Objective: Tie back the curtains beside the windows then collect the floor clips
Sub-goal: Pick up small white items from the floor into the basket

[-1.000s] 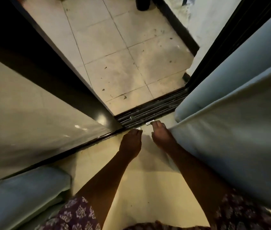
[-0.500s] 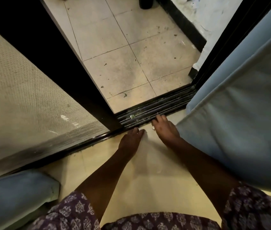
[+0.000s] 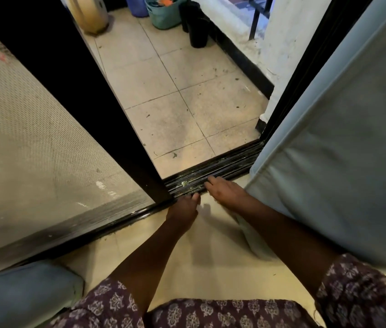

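Note:
I am bent low over the cream floor [image 3: 154, 263] at a sliding door's black track [image 3: 230, 165]. My left hand [image 3: 183, 210] is down at the track's near edge, back up, fingers curled under; what they hold is hidden. My right hand [image 3: 225, 191] lies beside it, its fingers stretched flat onto the track rails. No clip shows plainly; a small pale speck [image 3: 184, 183] sits in the track ahead of my left hand. A pale blue curtain [image 3: 343, 162] hangs at my right, against my right forearm. Another blue curtain fold [image 3: 21, 297] lies at lower left.
A black door frame [image 3: 76, 91] and mesh screen panel [image 3: 28, 143] stand to the left. Beyond the track is a dirty tiled balcony floor [image 3: 170, 110] with a teal tub [image 3: 166, 14], a black pot [image 3: 198, 31] and a tan object [image 3: 90, 14]. A white wall [image 3: 284, 55] stands right.
The small white pieces seen by my fingertips a second ago are out of sight. My right hand has slid forward onto the track. My head has lifted, showing more of the balcony.

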